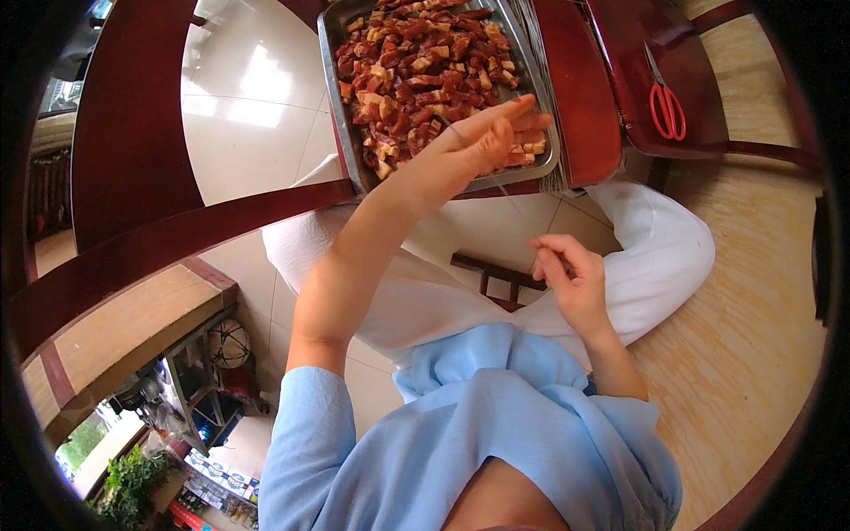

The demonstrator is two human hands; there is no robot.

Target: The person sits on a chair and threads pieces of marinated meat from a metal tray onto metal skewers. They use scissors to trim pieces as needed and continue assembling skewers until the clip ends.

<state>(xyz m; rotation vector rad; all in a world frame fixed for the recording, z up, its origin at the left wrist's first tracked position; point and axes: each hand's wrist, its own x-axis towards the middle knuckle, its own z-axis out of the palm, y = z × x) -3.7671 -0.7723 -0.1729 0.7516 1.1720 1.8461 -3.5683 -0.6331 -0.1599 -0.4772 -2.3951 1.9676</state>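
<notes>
A metal tray [330, 86] of raw cut meat strips and pale fatty cubes [425, 73] lies before me. My left hand [501, 129] is over the tray's near right corner, fingers stretched forward; whether it grips meat is hidden. A thin metal skewer [510, 198] runs faintly from beside my left wrist down towards my right hand [564, 269], whose thumb and fingers are pinched at its lower end, above my lap. Along the tray's right side lies a bundle of thin metal skewers [556, 143], close to my left fingertips.
Red-handled scissors [666, 109] lie on a dark red wooden chair seat [621, 60] at the right. The tray rests on a red wooden surface [584, 119]. A curved wooden rail [199, 222] crosses on the left. A pale wood-grained surface [750, 318] extends along my right.
</notes>
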